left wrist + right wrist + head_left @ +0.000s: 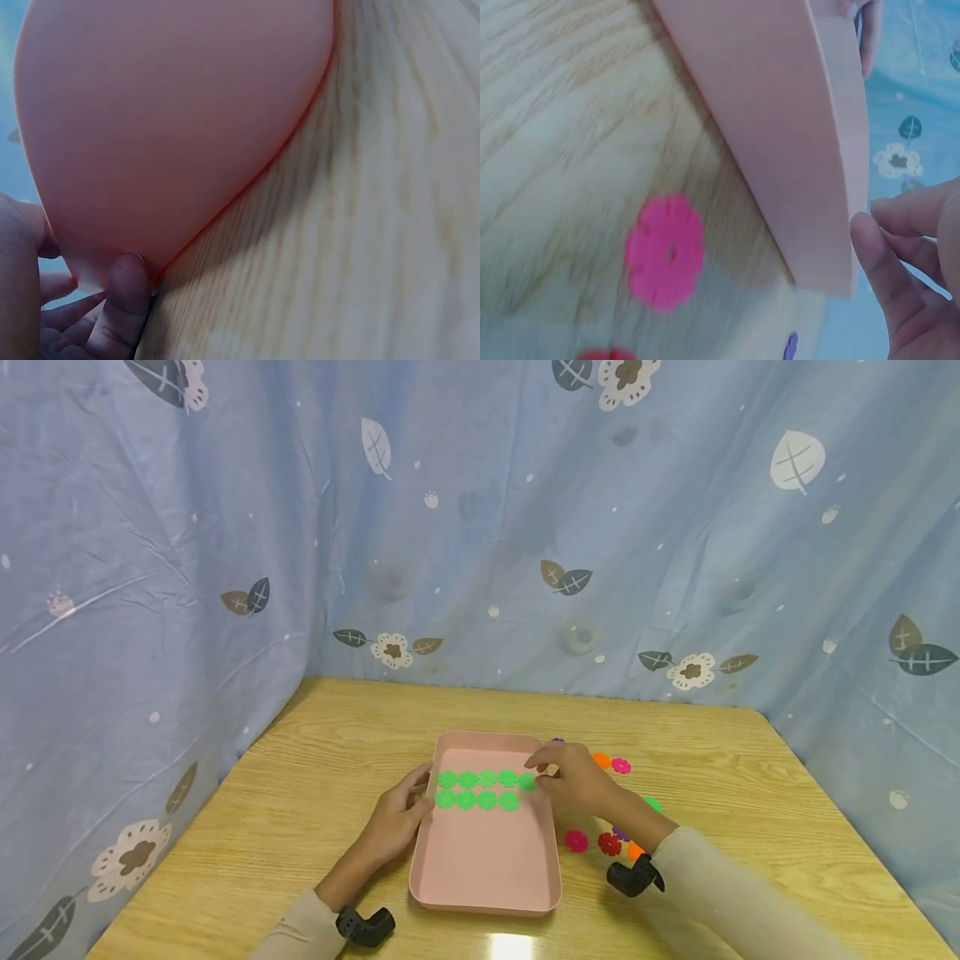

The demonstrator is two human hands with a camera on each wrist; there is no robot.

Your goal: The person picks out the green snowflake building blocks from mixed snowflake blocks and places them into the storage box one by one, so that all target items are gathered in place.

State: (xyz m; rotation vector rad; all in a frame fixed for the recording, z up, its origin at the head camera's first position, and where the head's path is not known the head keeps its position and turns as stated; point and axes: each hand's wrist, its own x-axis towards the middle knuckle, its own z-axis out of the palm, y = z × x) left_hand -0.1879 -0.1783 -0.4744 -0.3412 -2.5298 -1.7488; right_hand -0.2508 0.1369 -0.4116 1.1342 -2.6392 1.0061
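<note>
A pink rectangular tray (487, 868) rests on the table. Across its upper part lie two rows of green flower-shaped discs (487, 800). At the tray's left side, my left hand (397, 817) grips the wall; the left wrist view shows the thumb (129, 289) against the pink plastic. My right hand (573, 777) reaches over the right rim, beside the upper row's rightmost green disc (527, 782), which looks blurred. In the right wrist view its thumb and fingertips are close together at the rim, with no disc visible between them.
Right of the tray, loose flower discs lie on the wooden table (360, 718): pink (577, 841), red (610, 844), orange (602, 761), purple and green, some partly hidden by the right arm. A patterned blue curtain (465, 527) hangs behind the table and along its sides.
</note>
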